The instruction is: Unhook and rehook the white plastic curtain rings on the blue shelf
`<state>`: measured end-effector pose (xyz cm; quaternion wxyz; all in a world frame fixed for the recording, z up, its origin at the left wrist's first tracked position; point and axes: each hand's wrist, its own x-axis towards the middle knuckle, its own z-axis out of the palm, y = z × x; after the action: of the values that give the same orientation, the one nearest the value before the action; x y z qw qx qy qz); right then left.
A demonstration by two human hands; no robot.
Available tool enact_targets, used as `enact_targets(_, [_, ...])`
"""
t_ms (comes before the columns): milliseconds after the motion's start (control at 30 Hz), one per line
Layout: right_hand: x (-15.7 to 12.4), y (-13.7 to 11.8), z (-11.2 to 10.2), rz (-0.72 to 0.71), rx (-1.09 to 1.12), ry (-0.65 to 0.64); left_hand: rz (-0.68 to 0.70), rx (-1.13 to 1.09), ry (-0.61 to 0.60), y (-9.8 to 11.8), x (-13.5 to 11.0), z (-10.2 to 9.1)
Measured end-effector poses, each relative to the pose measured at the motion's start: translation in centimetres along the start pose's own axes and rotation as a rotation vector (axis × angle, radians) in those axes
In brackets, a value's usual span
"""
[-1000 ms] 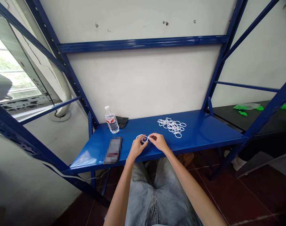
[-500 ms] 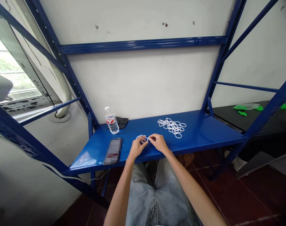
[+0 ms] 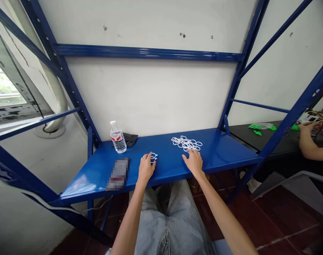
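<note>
White plastic rings with small knobs on them lie in a loose pile on the blue shelf top. My right hand is at the near edge of that pile, thumb apart from the fingers, fingertips reaching the closest rings. Farther left, my left hand rests low over a few separate white rings. Its thumb and fingers are apart beside them, and the hand covers part of these rings. Neither hand lifts a ring off the surface.
A water bottle stands at the back left in front of a black pouch. A blurred-out phone-like object lies near the left front. Blue posts frame the shelf. At right, another person's arm is over a black table with green pieces.
My hands have parted from holding a ring together. The right hand has moved right to the pile; the left has come down beside the small group. The view has turned slightly right.
</note>
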<state>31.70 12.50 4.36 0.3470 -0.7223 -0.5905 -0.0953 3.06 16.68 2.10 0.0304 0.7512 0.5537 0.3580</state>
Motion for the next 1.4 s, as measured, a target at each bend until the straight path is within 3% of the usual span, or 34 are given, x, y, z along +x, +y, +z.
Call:
enact_targets(100, [0.3, 3.2, -0.9, 0.075, -0.183, -0.016, -0.032, 0.026, 0.024, 0.2, -0.1, -0.1])
enact_targets(200, [0.6, 4.6, -1.0, 0.040, -0.212, -0.079, -0.042, 0.037, 0.028, 0.5, -0.2, -0.4])
enact_targets(567, [1.6, 5.5, -4.4, 0.063, -0.179, -0.205, -0.048, 0.022, 0.011, 1.0, -0.4, -0.9])
enact_targets(1100, [4.7, 8.1, -5.8, -0.019, -0.295, -0.141, -0.053, -0.023, 0.024, 1.0, -0.3, -0.8])
enact_targets(1400, [7.4, 9.4, -5.9, -0.001, 0.091, -0.221, -0.064, -0.043, 0.003, 0.9, -0.3, -0.8])
